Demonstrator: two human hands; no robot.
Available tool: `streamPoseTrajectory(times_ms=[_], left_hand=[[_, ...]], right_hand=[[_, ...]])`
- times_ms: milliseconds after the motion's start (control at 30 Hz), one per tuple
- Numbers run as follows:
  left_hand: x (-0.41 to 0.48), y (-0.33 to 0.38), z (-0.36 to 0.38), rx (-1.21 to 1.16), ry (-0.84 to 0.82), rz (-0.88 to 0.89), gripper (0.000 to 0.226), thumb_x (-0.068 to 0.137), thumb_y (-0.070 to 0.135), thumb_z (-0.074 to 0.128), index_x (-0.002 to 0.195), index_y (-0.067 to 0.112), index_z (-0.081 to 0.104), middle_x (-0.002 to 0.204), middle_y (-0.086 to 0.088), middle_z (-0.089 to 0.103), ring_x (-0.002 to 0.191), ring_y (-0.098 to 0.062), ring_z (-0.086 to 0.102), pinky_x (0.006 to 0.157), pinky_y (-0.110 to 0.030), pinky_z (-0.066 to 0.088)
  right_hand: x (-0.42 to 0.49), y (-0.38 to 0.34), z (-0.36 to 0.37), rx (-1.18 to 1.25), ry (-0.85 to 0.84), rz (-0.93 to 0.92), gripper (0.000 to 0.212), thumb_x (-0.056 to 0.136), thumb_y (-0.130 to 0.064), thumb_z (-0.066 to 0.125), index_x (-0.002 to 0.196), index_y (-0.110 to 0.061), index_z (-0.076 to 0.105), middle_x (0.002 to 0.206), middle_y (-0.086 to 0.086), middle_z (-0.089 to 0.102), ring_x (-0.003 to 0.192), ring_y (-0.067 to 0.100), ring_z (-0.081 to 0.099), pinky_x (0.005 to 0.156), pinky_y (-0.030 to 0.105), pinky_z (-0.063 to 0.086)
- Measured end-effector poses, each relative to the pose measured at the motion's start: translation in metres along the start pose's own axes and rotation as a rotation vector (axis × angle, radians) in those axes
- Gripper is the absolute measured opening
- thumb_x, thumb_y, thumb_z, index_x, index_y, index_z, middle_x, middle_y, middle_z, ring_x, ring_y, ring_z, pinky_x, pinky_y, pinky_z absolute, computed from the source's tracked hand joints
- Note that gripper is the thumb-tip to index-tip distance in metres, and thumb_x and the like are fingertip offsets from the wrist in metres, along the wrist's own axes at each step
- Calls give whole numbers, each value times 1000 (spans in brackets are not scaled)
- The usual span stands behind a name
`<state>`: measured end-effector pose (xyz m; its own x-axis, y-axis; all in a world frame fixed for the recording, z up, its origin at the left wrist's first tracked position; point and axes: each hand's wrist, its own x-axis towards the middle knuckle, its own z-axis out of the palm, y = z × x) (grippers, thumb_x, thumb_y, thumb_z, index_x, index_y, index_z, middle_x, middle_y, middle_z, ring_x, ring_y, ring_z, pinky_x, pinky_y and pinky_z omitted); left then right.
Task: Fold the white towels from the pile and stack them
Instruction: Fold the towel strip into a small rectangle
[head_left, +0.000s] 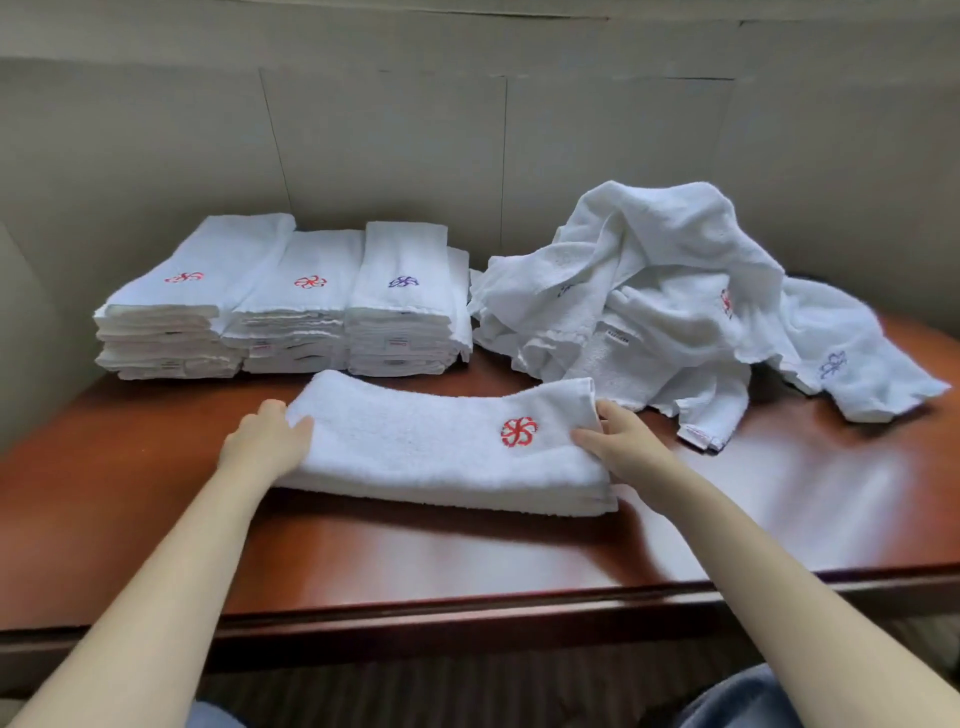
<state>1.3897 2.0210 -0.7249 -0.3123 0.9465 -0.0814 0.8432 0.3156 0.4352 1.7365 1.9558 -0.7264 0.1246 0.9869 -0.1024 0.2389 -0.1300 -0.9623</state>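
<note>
White terry towel (441, 452) with red emblem, folded long, lies near the brown wooden table's (415, 566) front edge; my left hand (265, 441) and right hand (610, 441) grip its ends. Best to bring the ends together squarely.

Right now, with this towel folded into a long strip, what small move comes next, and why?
Probably fold one end over the other: the left hand and right hand each hold an end of the towel, which is wider than each folded stack.
</note>
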Motion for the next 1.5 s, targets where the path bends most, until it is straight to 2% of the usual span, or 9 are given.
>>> streamPoseTrajectory(times_ms=[267,400,600,833,900,1000,1133,1267,1500], left_hand=[[-10,11,16,211,95,86,47,100,36,32,142,17,31,141,-12,40,127,-34,40,100,-44,33],[-16,21,19,317,308,335,43,99,32,30,137,16,42,131,-7,49,122,-26,44,98,-40,35],[-18,34,38,324,77,325,66,93,64,18,147,28,30,159,-4,15,146,-24,9,115,-45,13],[-10,35,36,306,26,323,71,91,68,16,148,29,28,160,0,12,147,-21,6,116,-47,11],[-12,37,36,337,47,337,71,91,68,15,148,28,28,160,-2,14,147,-22,6,116,-48,10],[-16,46,38,322,56,401,71,91,67,18,149,28,27,160,-3,13,147,-20,4,117,-48,4],[-27,64,52,294,-77,538,66,93,65,19,151,33,17,161,0,5,148,-17,2,117,-47,0],[-24,63,59,334,-117,559,64,94,64,17,151,37,11,161,4,2,148,-15,1,116,-47,-4],[17,26,33,357,-61,369,63,95,61,18,152,34,10,161,6,-2,148,-16,1,116,-50,5]], right_hand=[[4,-2,-3,-94,145,94,22,85,-1,59,102,-15,56,85,1,63,63,15,62,38,24,48],[3,-2,-5,-236,89,156,21,87,-2,55,106,-11,57,94,9,64,77,28,62,60,38,51],[0,-4,1,119,57,291,45,89,9,30,107,-25,53,90,4,60,68,21,58,46,29,52],[-7,-7,-1,252,59,331,50,86,8,32,106,-25,63,67,-3,68,54,16,60,45,28,52],[-10,-6,-4,26,141,269,44,90,-1,45,127,-24,52,93,1,67,73,22,64,53,32,54],[-9,-2,-6,-725,376,21,72,86,-21,63,147,-24,25,131,14,43,118,36,47,95,41,41],[-4,-8,20,-851,435,-519,61,93,-23,56,147,-10,31,146,16,38,133,34,36,110,41,27],[9,9,32,-1114,-35,-227,65,99,-51,25,152,-16,10,160,2,9,147,18,4,119,41,2],[17,18,20,-1079,-2,-88,91,87,-74,24,153,-14,2,161,2,-4,147,20,-8,118,37,-4]])
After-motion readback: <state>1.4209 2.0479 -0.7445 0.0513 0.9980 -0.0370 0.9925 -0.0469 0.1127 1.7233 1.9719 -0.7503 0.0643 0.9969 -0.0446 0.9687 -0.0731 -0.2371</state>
